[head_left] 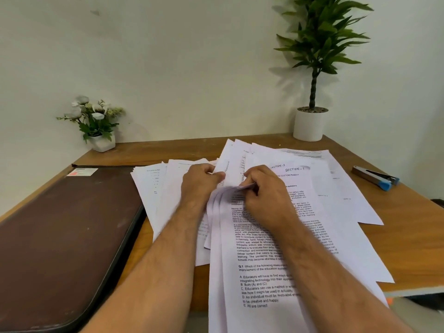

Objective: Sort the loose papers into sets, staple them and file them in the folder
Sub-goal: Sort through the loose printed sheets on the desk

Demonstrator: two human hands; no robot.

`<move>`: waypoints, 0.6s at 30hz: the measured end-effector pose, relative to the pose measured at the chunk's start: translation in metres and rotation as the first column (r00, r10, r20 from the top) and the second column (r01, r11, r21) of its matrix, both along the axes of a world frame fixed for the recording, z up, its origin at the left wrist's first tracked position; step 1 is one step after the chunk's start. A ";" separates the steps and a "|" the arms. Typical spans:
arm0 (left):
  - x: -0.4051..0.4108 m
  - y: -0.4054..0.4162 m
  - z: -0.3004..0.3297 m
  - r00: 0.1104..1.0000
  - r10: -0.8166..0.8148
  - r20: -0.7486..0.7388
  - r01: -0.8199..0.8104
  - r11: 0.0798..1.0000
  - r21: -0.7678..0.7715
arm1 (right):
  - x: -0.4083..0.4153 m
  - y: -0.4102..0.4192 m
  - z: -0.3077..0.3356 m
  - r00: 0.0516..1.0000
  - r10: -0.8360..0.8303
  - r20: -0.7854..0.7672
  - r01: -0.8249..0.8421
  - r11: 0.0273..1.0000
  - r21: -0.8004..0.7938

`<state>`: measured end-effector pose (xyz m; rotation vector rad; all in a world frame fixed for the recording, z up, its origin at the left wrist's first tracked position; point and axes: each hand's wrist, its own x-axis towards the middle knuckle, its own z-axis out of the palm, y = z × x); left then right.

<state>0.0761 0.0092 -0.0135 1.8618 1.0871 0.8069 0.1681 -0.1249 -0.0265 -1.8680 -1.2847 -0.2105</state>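
Observation:
Several loose printed papers (341, 188) lie fanned across the wooden table (168, 150). One sheet is marked "SECTION - 1". My left hand (200, 182) grips the upper edges of sheets at the middle of the pile. My right hand (264, 191) pinches the curled top edges of a few sheets (254, 272) that run down toward me over the table's front edge. A closed brown folder (64, 231) lies flat on the left. A stapler (376, 177), grey with a blue tip, sits at the right, away from both hands.
A small white pot of white flowers (95, 123) stands at the back left corner. A tall green plant in a white pot (310, 121) stands at the back right. The wall rises right behind the table.

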 end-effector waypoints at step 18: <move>-0.051 0.018 0.008 0.934 0.350 -0.073 -0.347 0.936 0.053 | -0.007 0.016 0.005 0.999 0.037 -0.032 -0.038 0.998 -0.047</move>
